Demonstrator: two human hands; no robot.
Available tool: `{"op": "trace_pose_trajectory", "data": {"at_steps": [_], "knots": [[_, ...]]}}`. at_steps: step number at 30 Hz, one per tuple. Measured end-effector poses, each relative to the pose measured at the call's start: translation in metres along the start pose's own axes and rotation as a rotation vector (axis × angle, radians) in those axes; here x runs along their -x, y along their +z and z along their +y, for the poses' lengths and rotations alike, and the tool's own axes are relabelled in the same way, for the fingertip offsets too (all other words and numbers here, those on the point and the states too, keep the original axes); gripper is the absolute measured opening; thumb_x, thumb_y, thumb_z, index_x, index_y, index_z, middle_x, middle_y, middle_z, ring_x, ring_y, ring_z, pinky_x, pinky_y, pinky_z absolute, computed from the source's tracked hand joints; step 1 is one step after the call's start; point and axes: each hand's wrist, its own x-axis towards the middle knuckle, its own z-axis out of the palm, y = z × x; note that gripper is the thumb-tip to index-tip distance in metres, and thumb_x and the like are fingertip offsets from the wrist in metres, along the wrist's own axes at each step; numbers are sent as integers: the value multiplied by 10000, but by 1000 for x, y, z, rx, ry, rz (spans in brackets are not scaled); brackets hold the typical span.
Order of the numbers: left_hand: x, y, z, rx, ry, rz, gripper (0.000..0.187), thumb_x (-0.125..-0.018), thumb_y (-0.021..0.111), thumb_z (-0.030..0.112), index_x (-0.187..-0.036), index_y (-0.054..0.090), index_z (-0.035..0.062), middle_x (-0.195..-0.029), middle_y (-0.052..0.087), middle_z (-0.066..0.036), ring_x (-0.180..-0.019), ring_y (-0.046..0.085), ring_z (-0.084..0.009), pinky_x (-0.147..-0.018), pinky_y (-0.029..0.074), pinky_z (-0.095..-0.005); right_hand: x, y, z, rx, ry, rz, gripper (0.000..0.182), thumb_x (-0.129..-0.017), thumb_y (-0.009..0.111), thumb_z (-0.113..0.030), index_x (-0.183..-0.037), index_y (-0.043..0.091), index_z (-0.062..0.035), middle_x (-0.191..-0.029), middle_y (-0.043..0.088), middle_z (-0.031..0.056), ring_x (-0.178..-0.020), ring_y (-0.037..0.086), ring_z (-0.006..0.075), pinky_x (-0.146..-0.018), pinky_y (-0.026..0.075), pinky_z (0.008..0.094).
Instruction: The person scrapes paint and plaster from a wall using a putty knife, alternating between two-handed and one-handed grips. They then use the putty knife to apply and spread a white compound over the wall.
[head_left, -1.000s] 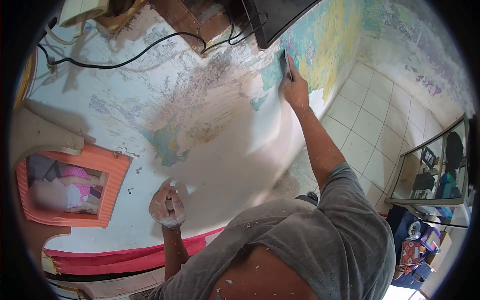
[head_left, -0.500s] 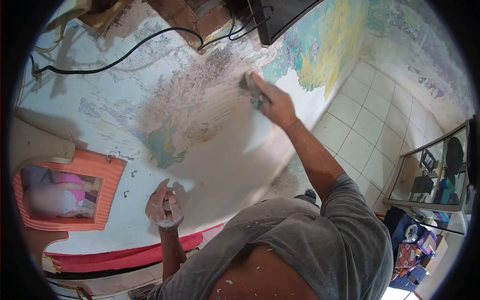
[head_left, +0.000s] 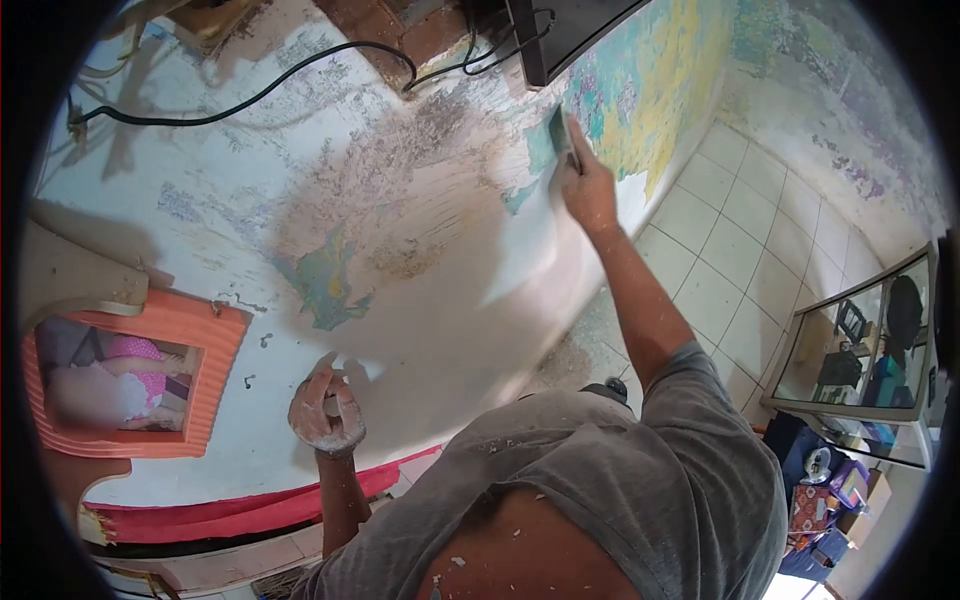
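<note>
In the head view my right hand [head_left: 590,190] grips a scraper [head_left: 560,130], its flat blade against the wall [head_left: 420,350] at a patch of exposed green paint below the dark screen. Between the fingers and the blade the handle is mostly hidden. My left hand [head_left: 328,410], dusted with white powder, is lower left, by the white part of the wall. Its fingers are bent and apart, and I see no object in them. Around the middle, the wall has a scraped brownish area with a green patch [head_left: 330,280].
A black cable [head_left: 240,115] runs along the wall to a dark screen [head_left: 570,40]. An orange-framed picture [head_left: 225,345] hangs at left. Tiled floor [head_left: 700,240] lies at right, with a glass-fronted cabinet [head_left: 850,340] and several stored items. A red strip [head_left: 250,515] edges the wall's bottom.
My right hand has moved up and to the right with the scraper, onto the green paint, and the blade has turned. My left hand has stayed nearly in place.
</note>
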Motion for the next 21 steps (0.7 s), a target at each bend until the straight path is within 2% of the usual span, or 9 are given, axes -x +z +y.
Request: {"op": "trace_pose_trajectory", "data": {"at_steps": [2,4,6,7,8,11,13,17,21], "knots": [[-1,4,0,9,-3,16,256,-905,541,14,-1156,586,-11,-979,706,-188,-694,654,-190,-644,542,-305,16,19,1,89,-306,-44,596,-848,571,-20,-1422,495,-162,-1258,620,216,-1151,637,277,-967,475,312],[-4,2,2,-45,2,9,340,-841,599,42,-1179,571,11,-732,657,-118,-610,631,-252,-606,534,-347,31,25,-28,187,-336,-203,648,-784,549,29,-1404,513,-155,-1239,633,200,-1094,641,324,-980,467,344],[0,0,1,-20,1,6,346,-835,601,35,-1179,573,10,-738,659,-121,-614,634,-251,-608,537,-347,6,27,27,116,-448,22,648,-783,534,36,-1396,525,-172,-1143,673,204,-1039,665,315,-943,484,339],[-1,1,-1,5,5,19,352,-829,604,29,-1180,575,9,-743,660,-123,-618,636,-251,-611,539,-347,-1,17,39,118,-137,50,638,-805,533,6,-1414,504,-179,-1025,697,196,-922,679,300,-897,499,344],[0,2,-3,10,11,24,352,-829,604,29,-1180,575,9,-743,660,-123,-618,636,-251,-611,539,-347,-12,5,64,57,-93,118,618,-830,570,-88,-1433,478,-187,-1020,674,238,-874,680,372,-794,532,369],[4,4,-8,-24,23,46,348,-819,609,40,-1164,582,5,-738,659,-120,-623,640,-251,-612,542,-350,2,-27,63,243,127,84,604,-891,578,-172,-1473,416,-158,-882,677,235,-718,672,332,-678,540,386],[7,3,-7,-12,24,56,355,-798,612,38,-1150,587,1,-719,653,-113,-619,640,-258,-610,545,-361,28,-31,55,102,423,-12,590,-961,539,-251,-1516,347,-183,-745,620,142,-583,598,224,-552,512,360],[2,-1,-5,-99,49,7,366,-778,614,36,-1141,589,2,-715,652,-110,-615,640,-271,-605,547,-372,37,-31,64,-284,419,-47,541,-1028,456,-347,-1523,325,-173,-660,452,2,-485,457,79,-444,444,247],[2,0,-4,-95,48,8,330,-782,611,43,-1109,585,6,-704,648,-105,-607,639,-277,-597,544,-375,22,-24,54,-503,408,-34,533,-1012,500,-362,-1492,378,-168,-686,482,17,-472,480,99,-429,457,270]]}}
